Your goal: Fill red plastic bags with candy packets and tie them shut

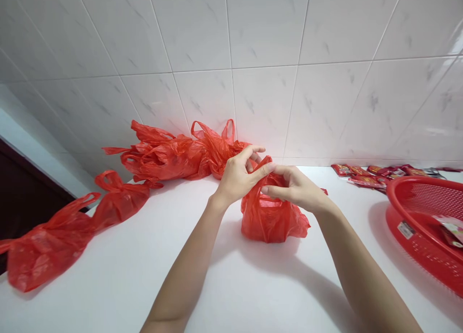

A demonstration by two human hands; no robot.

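1. The left hand (238, 176) is curled at the upper left of the red plastic bag (272, 218), with its fingers bent and its thumb reaching toward the other hand. It pinches the gathered top of the bag.
2. The right hand (293, 188) comes in from the right, with its fingertips (266, 190) pointing left. Its thumb and fingers pinch the same gathered plastic, and the two hands nearly meet there.
3. The bag stands on the counter just below both hands, near the middle of the frame. It looks rounded and full, but its contents are hidden.
4. Just behind the left hand, a bunched heap of red bags (173, 155) lies against the tile wall (231, 34).
5. Two more red bags (48, 243) stretch along the counter's edge toward the lower left, and their handles reach toward the heap.
6. At the right edge of the frame sits a round red plastic basket (423, 198), with a white label (406, 229) on its side and a shiny packet (451, 229) inside.
7. Beyond the basket, at the right, red packets (376, 176) lie in a scattered row along the wall.
8. A dark area (21, 193) fills the far left, beyond the counter (108, 289).
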